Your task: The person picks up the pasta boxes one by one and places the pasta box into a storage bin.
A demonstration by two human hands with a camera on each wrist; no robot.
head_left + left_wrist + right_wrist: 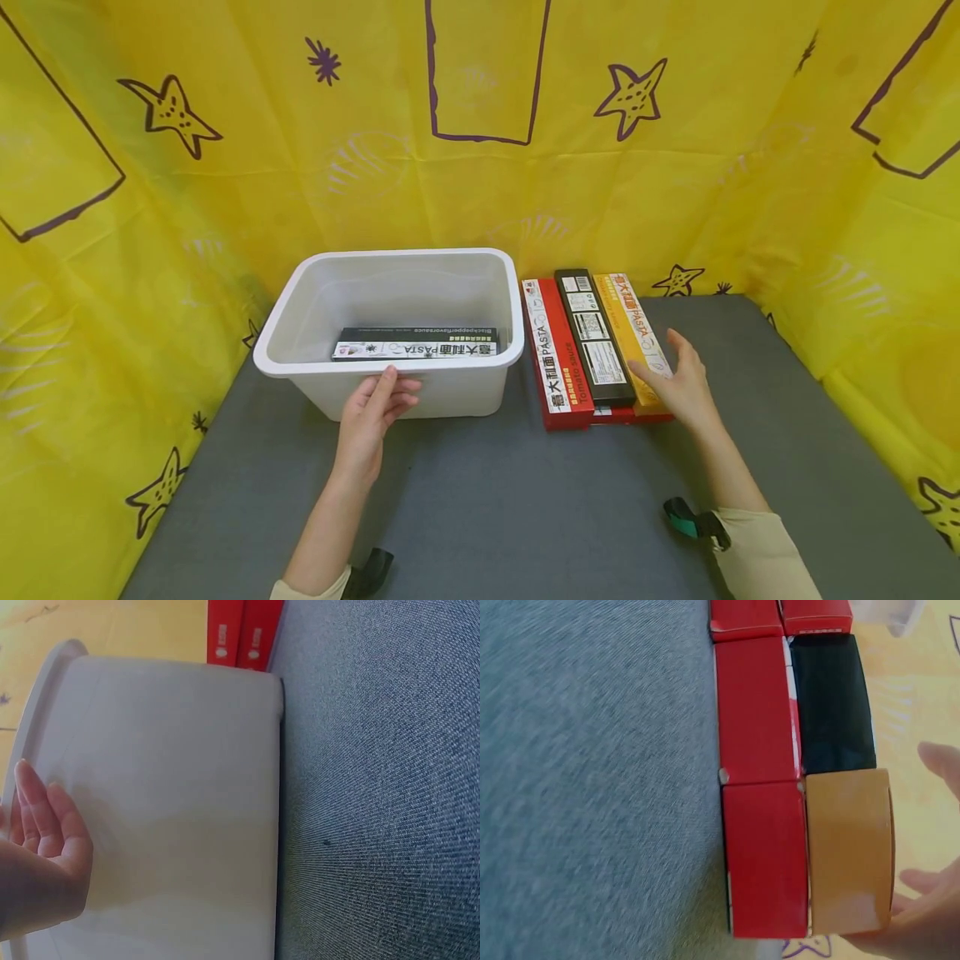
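Note:
A white plastic bin (405,387) stands on the left, with black-and-white pasta boxes (420,348) lying inside. My left hand (369,417) is at its front rim, the thumb tip overlapping the rim and the loosely bent fingers just below, along the outer wall. To the right, pasta boxes lie stacked in two layers. On top are a red box (558,354), a black box (594,337) and a yellow box (632,333); red boxes (765,859) lie underneath. Over the near right end of the yellow box my right hand (682,379) spreads its thumb and fingers apart.
A grey cloth-covered table (525,517) carries the bin and the stack. Yellow patterned curtains (465,192) enclose the back and sides, close behind both. Only a narrow gap separates the bin from the red box. Dark straps (697,525) circle the wrists.

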